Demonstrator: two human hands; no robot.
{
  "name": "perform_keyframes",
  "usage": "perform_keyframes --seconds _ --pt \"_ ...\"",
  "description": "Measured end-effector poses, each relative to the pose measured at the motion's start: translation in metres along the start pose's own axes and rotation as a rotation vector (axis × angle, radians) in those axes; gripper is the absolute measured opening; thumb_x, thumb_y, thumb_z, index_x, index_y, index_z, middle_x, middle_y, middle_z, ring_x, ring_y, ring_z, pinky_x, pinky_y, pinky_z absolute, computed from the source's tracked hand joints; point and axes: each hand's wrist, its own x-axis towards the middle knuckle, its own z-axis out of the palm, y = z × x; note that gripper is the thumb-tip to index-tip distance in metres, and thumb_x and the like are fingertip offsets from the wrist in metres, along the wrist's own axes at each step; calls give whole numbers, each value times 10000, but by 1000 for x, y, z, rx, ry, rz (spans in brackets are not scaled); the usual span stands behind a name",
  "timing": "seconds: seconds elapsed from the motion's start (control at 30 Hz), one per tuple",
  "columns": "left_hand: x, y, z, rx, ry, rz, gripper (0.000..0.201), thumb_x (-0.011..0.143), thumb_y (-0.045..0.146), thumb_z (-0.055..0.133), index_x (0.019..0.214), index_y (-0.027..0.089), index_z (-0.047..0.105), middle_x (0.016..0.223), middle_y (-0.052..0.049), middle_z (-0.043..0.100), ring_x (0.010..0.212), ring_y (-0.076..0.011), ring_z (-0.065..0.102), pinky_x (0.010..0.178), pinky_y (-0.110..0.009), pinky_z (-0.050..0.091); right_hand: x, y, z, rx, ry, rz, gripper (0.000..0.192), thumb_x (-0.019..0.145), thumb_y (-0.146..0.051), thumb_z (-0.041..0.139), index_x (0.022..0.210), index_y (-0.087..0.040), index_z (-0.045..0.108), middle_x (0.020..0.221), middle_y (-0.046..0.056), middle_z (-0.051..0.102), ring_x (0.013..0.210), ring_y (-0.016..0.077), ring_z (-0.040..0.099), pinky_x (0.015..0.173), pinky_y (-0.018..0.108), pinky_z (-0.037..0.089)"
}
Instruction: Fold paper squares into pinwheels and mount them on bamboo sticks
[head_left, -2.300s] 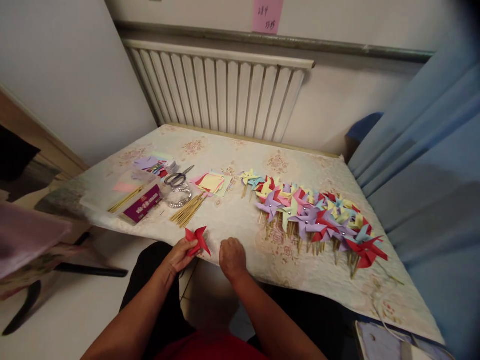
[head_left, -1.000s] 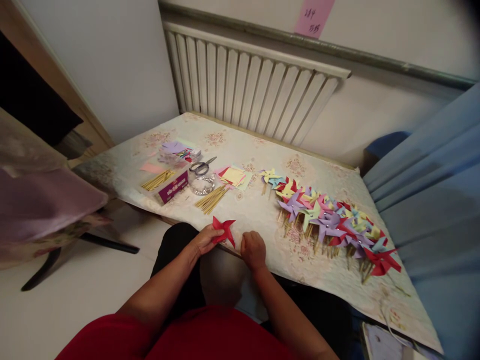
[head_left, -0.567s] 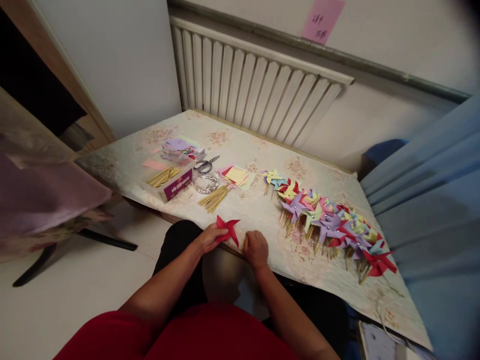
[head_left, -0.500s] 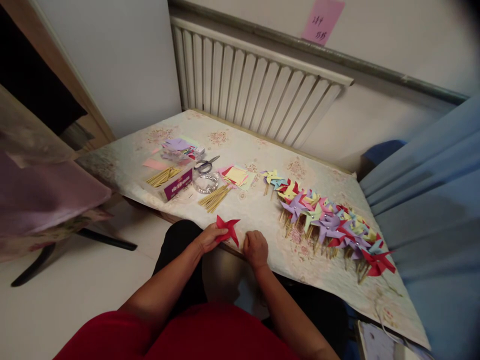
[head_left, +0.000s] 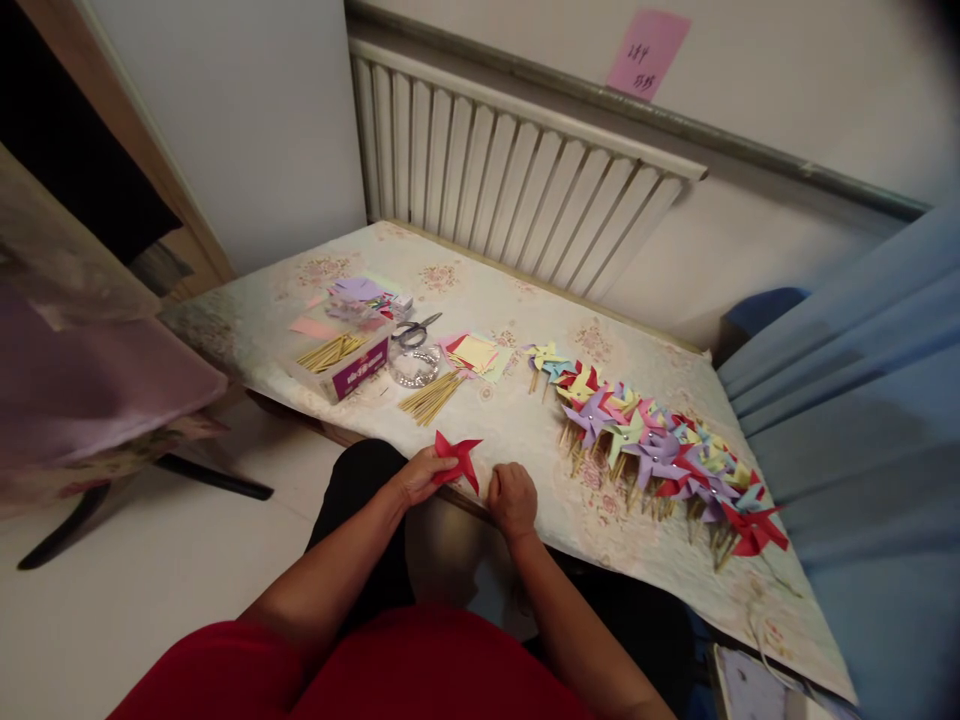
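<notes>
Left hand (head_left: 417, 476) fingers pinching 1 red pinwheel (head_left: 457, 458) at worktop (head_left: 525, 440) edge; right hand (head_left: 512, 497) curled just beside, grip unclear.

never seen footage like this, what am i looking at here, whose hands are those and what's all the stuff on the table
There is no machine here. A person wears a camera on the head, so the single view looks forward and down at that person's own two bare hands.

The left hand holds a red paper pinwheel at the near edge of the table. The right hand rests closed on the table just beside it; whether it holds anything cannot be seen.

Farther right lies a long row of finished pinwheels in many colours. To the left are loose wooden sticks, scissors, paper squares and a box of sticks. A radiator stands behind.
</notes>
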Motion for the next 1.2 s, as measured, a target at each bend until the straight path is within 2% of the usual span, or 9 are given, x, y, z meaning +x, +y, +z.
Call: perform_keyframes --seconds 0.63,0.83,1.03,1.13,1.2 --pt "0 -1 -1 -14 4 3 333 577 168 893 863 83 745 799 -85 748 669 -137 665 714 -252 521 -2 1 1 1 -1 -1 163 900 -91 495 812 -210 563 769 30 535 779 203 475 706 314 357" --pt "0 -2 -2 -9 -11 9 346 591 170 887 893 89 738 809 -83 750 672 -145 679 701 -257 525 -1 3 4 33 -16 47 167 898 -104 493 799 -211 574 767 29 552 784 200 500 717 304 367" --pt "-2 -3 0 1 -26 -3 398 597 201 888 947 94 733 851 -85 754 723 -167 697 735 -283 534 25 6 18 154 -58 65 197 904 -112 461 828 -200 620 785 28 613 777 182 545 718 280 390" --pt "-3 -5 0 -10 -38 -1 380 583 201 894 907 77 737 833 -89 750 715 -162 690 750 -283 528 46 1 28 178 -101 -13 231 895 -92 446 899 -191 654 831 45 634 826 196 559 763 286 426" --pt "-3 -6 -1 -15 -35 -11 373 572 199 899 882 70 736 808 -85 744 688 -155 680 724 -275 519 59 -3 35 181 -124 -100 265 882 -80 462 1011 -178 672 937 73 659 920 211 572 828 302 449"
